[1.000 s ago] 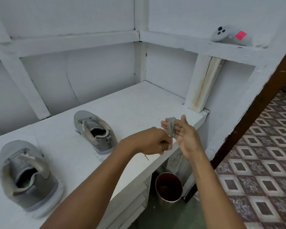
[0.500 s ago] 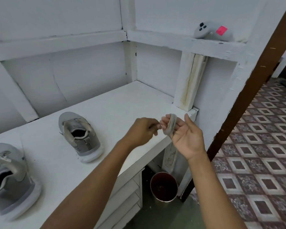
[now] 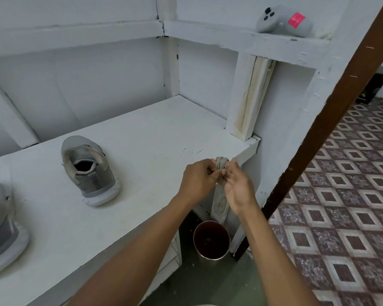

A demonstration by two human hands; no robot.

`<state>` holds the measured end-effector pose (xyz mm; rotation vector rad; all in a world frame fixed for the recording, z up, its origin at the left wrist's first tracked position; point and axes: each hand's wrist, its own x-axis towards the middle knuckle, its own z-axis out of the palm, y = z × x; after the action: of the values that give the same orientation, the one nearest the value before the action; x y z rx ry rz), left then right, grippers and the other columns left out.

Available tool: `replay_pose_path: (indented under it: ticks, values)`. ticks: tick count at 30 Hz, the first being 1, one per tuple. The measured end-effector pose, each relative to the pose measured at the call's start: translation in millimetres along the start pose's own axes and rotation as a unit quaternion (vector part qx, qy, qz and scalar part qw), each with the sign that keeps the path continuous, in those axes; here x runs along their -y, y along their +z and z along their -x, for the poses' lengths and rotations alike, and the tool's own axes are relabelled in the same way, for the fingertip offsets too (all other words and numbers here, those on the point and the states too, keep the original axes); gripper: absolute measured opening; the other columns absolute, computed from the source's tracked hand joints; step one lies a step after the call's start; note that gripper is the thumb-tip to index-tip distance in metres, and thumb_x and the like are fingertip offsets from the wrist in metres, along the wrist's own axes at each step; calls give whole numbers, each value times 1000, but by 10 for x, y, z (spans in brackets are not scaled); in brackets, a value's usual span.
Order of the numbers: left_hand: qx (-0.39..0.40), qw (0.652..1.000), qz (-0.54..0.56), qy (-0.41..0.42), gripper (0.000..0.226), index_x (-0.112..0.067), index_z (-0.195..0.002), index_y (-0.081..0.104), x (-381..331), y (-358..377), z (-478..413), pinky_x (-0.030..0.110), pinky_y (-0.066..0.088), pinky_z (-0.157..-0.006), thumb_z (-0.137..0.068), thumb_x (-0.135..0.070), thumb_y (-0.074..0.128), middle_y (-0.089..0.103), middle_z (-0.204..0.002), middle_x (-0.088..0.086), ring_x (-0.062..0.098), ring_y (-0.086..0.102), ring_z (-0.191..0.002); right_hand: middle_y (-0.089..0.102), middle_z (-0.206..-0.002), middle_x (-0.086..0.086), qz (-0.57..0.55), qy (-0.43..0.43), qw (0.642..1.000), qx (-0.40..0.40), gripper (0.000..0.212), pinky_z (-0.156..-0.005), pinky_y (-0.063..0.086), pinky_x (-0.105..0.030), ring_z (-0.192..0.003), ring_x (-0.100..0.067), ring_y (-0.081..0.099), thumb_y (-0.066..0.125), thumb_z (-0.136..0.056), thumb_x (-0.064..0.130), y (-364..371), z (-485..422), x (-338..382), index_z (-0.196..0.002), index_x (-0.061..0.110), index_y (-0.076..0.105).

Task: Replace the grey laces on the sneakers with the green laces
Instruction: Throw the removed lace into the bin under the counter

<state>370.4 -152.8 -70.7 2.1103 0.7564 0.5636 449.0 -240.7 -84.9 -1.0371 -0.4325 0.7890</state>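
Off the front right corner of the white shelf [image 3: 142,151], both hands up and busy with the grey lace [image 3: 221,164]. Wound into a small coil round the fingers of the right hand [image 3: 236,188] and kept there. Pinched on its near side by the left hand [image 3: 198,180], fingertips closed on the cord.

Feather-light by the look of it, soft, limp, no shape of its own. Likely to spring loose on any easing of that pinch. Flat woven fabric, so probably not slippery. Best taken across the whole bundle, thumb over all the turns, never by a single strand.

Back on the shelf, well apart from the hands: sneaker [image 3: 89,171] heel-on, tongue up, eyelets hidden from this angle. Second sneaker [image 3: 0,221] cut off by the left edge. No green laces anywhere in view.

Down on the floor, right under the hands, a round can [image 3: 211,239]. Up on the ledge, a grey controller [image 3: 283,19].
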Motion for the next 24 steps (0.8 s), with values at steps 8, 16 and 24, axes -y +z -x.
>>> replay_pose_path:
  ticks: [8, 16, 24]
  values:
    - [-6, 997, 37, -61, 17, -19, -92, 66, 164, 392, -33, 15, 45, -63, -84, -27, 78, 62, -77, -13, 0, 58, -71, 74, -83, -1, -42, 75, 996, -19, 32, -98, 49, -30, -83, -6, 69, 35, -107, 14, -285, 34, -112, -101, 3, 64]
    - [52, 996, -52, -50, 3, -12, -86, 66, 290, 683, -28, 9, 34, -49, -89, -13, 66, 63, -76, -2, 2, 51, -61, 72, -85, -16, 153, 125, 971, -136, 19, -74, 60, -29, -78, -22, 69, 56, -90, -4, -630, -44, -258, -93, 0, 74]
    - [46, 991, -21, -122, 8, -12, -86, 65, 390, 971, 20, 34, 54, -61, -93, -16, 64, 69, -79, 9, 21, 67, -71, 71, -62, 1, 375, 58, 895, -237, 18, -66, 62, -35, -61, -17, 71, 77, -81, 19, -851, -4, -260, -66, 13, 70]
